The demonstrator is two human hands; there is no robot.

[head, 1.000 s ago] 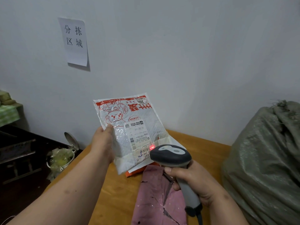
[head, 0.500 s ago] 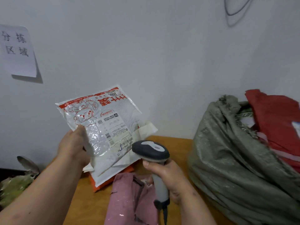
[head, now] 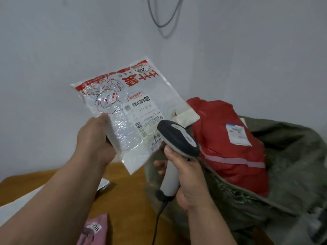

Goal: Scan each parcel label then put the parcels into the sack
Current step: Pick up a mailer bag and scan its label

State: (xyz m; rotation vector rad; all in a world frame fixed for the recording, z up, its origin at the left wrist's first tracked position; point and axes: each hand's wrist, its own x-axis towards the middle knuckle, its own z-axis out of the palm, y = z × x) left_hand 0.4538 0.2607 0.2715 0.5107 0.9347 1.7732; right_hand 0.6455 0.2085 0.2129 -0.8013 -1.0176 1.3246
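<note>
Your view has swung toward the sack [head: 292, 174], so its open mouth and the red parcel [head: 230, 142] lying inside it now show, and the white parcel [head: 127, 110] has come closer to the sack than it was a moment ago. You hold that white parcel up in the air, just beside the sack's near rim and above the wooden table [head: 123, 191].

It looks thin, light and floppy, with a shiny, crinkly skin that could slip. Its paper label [head: 143, 119] faces you. Holding it by one edge works, because it looks light enough not to sag much.

Your left hand [head: 93, 138] pinches the parcel's near edge, thumb on the front and fingers hidden behind. Your right hand [head: 184, 179] is wrapped tight round the handle of the scanner [head: 177, 137], which sits in front of the parcel's lower corner, right by the sack. I think the drop into the sack comes next. A pink parcel [head: 93, 230] waits on the table, further from the sack.
</note>
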